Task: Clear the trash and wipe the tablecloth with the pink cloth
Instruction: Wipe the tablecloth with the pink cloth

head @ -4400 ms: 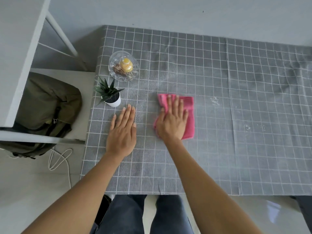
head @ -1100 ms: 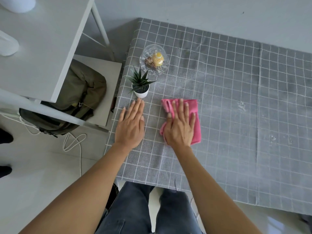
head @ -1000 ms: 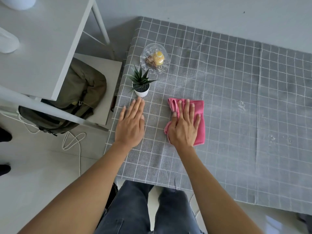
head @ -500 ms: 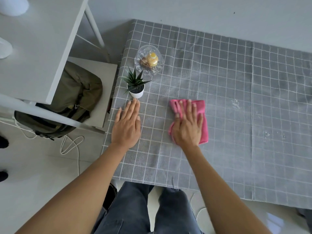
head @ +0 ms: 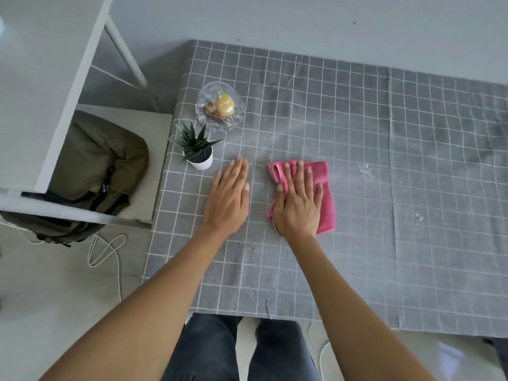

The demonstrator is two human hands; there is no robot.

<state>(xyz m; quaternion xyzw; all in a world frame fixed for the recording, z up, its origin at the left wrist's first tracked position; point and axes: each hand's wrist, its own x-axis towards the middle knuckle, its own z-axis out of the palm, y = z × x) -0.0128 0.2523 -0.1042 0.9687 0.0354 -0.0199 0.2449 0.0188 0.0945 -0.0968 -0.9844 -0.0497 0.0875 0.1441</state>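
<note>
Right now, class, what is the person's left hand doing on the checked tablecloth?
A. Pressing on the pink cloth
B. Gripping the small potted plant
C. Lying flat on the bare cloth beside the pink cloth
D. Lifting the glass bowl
C: the left hand lies flat with straight fingers on the tablecloth, apart from the potted plant and glass bowl, while the right hand presses the pink cloth.

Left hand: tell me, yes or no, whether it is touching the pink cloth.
No: the left hand lies flat on the bare tablecloth, apart from the pink cloth.
</note>
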